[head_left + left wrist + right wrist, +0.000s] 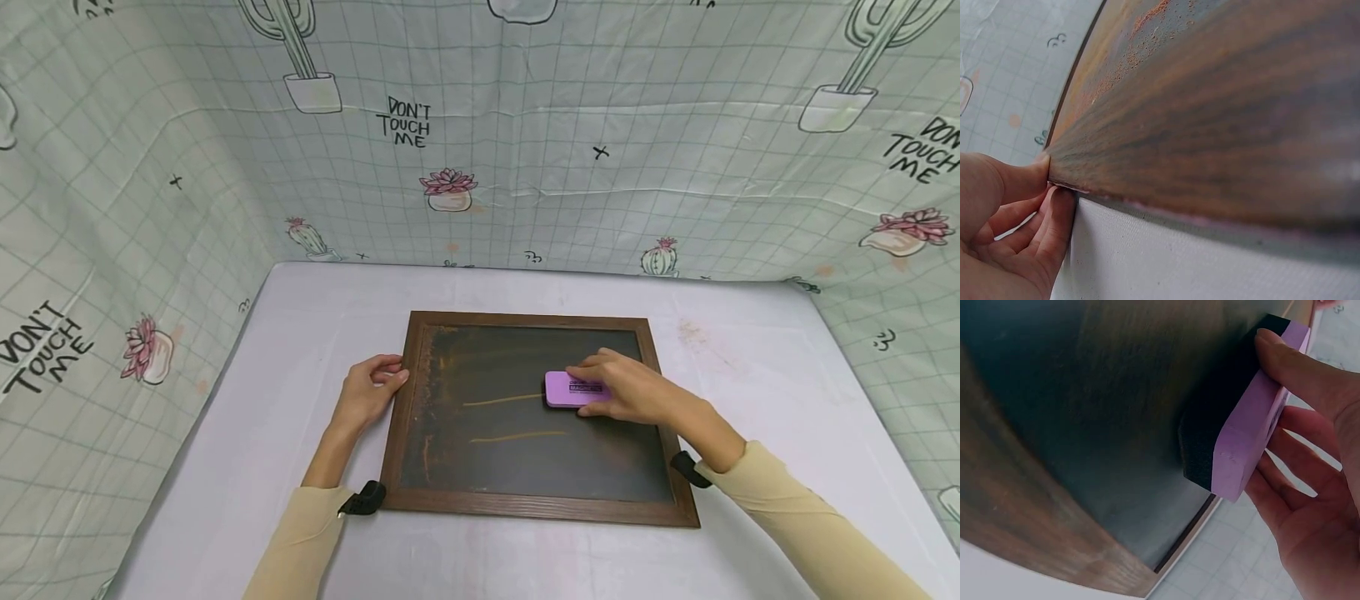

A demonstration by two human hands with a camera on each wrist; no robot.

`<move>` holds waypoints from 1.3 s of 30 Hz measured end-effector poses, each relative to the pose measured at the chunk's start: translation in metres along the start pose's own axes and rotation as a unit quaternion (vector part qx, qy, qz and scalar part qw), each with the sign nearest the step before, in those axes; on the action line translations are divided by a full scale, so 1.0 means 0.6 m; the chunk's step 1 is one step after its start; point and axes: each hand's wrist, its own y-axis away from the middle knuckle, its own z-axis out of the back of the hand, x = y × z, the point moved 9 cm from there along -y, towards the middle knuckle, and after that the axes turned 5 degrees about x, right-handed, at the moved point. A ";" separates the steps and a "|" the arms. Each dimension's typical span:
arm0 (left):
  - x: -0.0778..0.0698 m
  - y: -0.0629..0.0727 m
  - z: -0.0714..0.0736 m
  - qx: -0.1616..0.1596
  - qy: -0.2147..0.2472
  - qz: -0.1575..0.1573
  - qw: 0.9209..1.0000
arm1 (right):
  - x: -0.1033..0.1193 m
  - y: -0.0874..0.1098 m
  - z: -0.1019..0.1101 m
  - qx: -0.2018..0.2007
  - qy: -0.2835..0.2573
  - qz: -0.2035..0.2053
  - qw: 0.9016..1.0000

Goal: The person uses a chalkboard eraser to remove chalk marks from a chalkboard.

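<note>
A chalkboard (540, 505) with a brown wooden frame lies on the table. My left hand (366, 393) pinches its left frame edge, thumb against the side and fingers underneath in the left wrist view. In my right hand (637, 390) is a purple chalkboard eraser (557, 390) with a black felt side, gripped between thumb and fingers. The felt faces the board's right half. One yellow chalk line (502, 401) runs up to the eraser's left end, and a second chalk line (517, 437) lies below it. Orange chalk dust (1150, 17) shows near the left frame.
White cloth covers the table (322, 308), with a faint brownish smudge (705, 342) right of the board. A patterned cloth (525, 150) with cacti and lettering hangs behind and at both sides. Black wrist straps (364, 498) sit at both sleeves.
</note>
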 end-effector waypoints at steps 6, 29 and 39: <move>0.003 -0.001 0.000 0.003 0.003 0.001 1.000 | 0.011 -0.013 -0.004 0.000 0.001 0.014 1.000; 0.005 0.002 0.001 0.002 0.006 0.011 1.000 | 0.050 -0.061 -0.016 0.016 0.005 0.029 0.999; 0.004 0.001 0.002 0.003 0.004 0.008 1.000 | 0.074 -0.078 -0.020 0.021 0.013 0.040 0.999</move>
